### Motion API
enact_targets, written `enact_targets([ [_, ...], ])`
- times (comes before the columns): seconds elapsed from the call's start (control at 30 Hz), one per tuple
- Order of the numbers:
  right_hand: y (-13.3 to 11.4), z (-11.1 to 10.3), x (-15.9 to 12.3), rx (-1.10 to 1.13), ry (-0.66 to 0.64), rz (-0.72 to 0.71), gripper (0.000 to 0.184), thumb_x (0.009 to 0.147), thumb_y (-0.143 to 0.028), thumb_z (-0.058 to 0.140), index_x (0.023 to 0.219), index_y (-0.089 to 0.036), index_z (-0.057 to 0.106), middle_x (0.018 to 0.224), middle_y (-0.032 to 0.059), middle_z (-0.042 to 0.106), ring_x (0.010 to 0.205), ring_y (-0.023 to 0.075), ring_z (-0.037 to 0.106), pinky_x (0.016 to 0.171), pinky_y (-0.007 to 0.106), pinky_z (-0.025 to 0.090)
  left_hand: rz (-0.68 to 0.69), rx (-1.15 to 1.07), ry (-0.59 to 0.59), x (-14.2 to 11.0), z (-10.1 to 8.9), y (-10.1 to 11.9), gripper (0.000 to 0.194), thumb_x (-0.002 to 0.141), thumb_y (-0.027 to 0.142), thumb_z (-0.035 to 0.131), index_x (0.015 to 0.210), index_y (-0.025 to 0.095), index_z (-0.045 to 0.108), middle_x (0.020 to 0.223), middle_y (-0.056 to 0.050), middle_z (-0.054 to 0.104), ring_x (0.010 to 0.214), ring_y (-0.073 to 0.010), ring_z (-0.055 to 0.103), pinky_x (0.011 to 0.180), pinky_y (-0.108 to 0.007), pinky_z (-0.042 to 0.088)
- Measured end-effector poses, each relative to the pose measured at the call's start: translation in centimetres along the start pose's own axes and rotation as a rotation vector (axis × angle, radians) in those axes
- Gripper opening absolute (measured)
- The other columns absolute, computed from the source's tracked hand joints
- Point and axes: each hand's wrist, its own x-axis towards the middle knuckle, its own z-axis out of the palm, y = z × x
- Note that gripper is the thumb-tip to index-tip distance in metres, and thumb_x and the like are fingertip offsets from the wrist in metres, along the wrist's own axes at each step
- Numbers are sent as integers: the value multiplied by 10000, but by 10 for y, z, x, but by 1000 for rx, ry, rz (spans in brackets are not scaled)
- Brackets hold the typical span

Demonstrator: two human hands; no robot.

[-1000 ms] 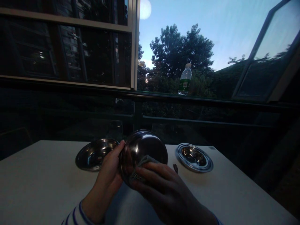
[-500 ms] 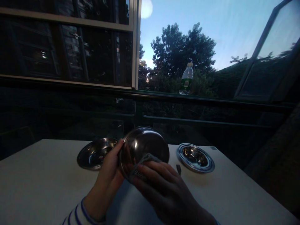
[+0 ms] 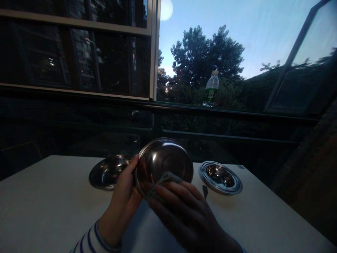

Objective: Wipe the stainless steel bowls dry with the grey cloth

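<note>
My left hand (image 3: 123,200) grips the left rim of a shiny steel bowl (image 3: 165,161), tilted up on edge above the white table (image 3: 47,207). My right hand (image 3: 184,214) presses a small grey cloth (image 3: 160,184) against the bowl's lower inside, fingers curled over the cloth. A striped sleeve covers my left wrist.
A second steel bowl (image 3: 107,172) lies on the table to the left, and a steel plate (image 3: 220,176) with a wide rim lies to the right. A plastic water bottle (image 3: 211,89) stands on the dark window ledge behind. The table's right edge drops off near the plate.
The bowl has tipped up a little higher and turned more toward me. The cloth and my right hand have shifted slightly along its lower inside.
</note>
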Motion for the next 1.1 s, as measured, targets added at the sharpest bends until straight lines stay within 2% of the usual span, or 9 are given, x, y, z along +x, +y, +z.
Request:
enact_targets([
  [0.13,7,1,-6,37,12,9,241,886,-117,466,1074,-142,614,1114,56,639,1047,175,542,849,334,471,54,1,-8,3,-1,9,285,876,221,426,730,117,647,570,-44,683,486,-155,638,497,-256,532],
  [0.23,5,0,-4,25,26,3,242,887,-110,459,1062,-144,622,1087,45,654,1025,166,551,843,322,465,41,-9,8,3,0,7,303,878,218,420,694,118,638,557,-45,678,479,-153,636,480,-248,524],
  [0.4,0,-4,1,-4,-4,-16,262,916,-136,409,1047,-154,635,1077,23,662,989,154,565,824,304,462,-1,9,-51,0,1,5,320,881,212,418,687,105,648,532,-43,670,500,-152,642,592,-279,551],
  [0.57,14,2,-14,38,8,-12,315,874,-116,486,1182,-139,548,1176,67,604,1109,196,496,860,361,451,60,-14,-73,4,-3,14,328,885,220,410,710,99,661,582,-53,694,498,-146,642,560,-262,547],
  [0.67,14,3,-16,36,25,20,330,865,-107,493,1190,-136,540,1166,77,607,1101,205,501,847,374,455,51,-13,-56,6,-3,13,306,882,214,411,738,107,660,611,-56,704,529,-161,656,534,-266,544],
  [0.87,6,1,-6,7,17,-10,263,881,-110,458,1097,-148,603,1101,46,648,1034,174,540,792,315,474,29,17,-1,2,-2,11,304,873,216,423,685,132,648,558,-34,686,495,-153,639,477,-241,522],
  [1.1,25,2,-19,61,41,162,316,840,-57,462,1139,-100,553,1129,129,608,1077,217,509,847,383,470,24,-37,-20,11,-9,14,238,863,197,441,781,138,656,623,-30,710,572,-161,666,594,-259,541],
])
